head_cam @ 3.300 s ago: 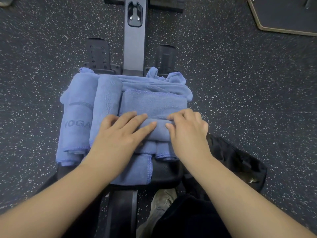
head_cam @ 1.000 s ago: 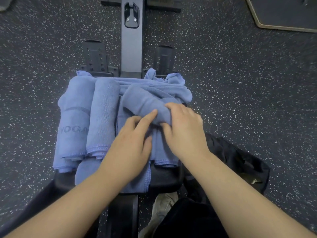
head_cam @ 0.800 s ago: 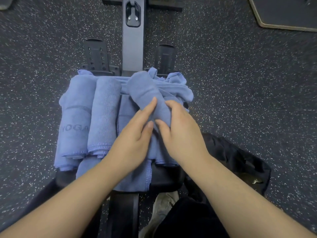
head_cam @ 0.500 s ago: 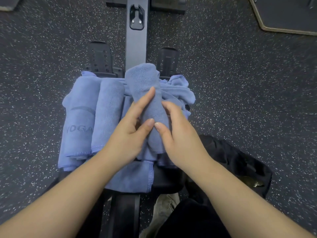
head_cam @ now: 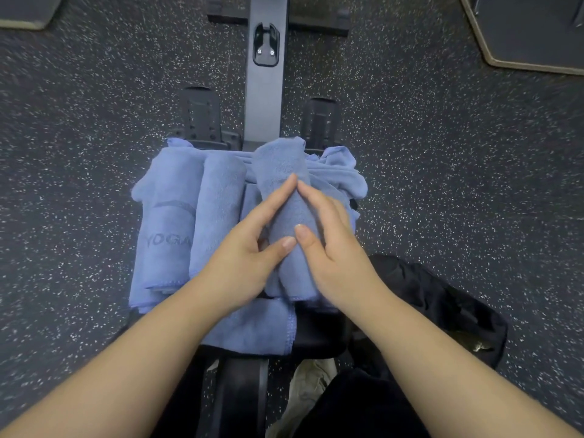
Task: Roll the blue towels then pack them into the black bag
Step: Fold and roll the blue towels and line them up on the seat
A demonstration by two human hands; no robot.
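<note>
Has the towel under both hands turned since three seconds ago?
Yes. The rolled towel lay crosswise to the grey rail; it now runs along it, held between left hand and right hand.

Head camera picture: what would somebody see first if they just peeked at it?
First, two hands in the middle: the left hand and right hand wrap around a rolled blue towel. Left of it lie two more rolls, the outer one marked YOGA. A black bag lies on the speckled floor at lower right.
</note>
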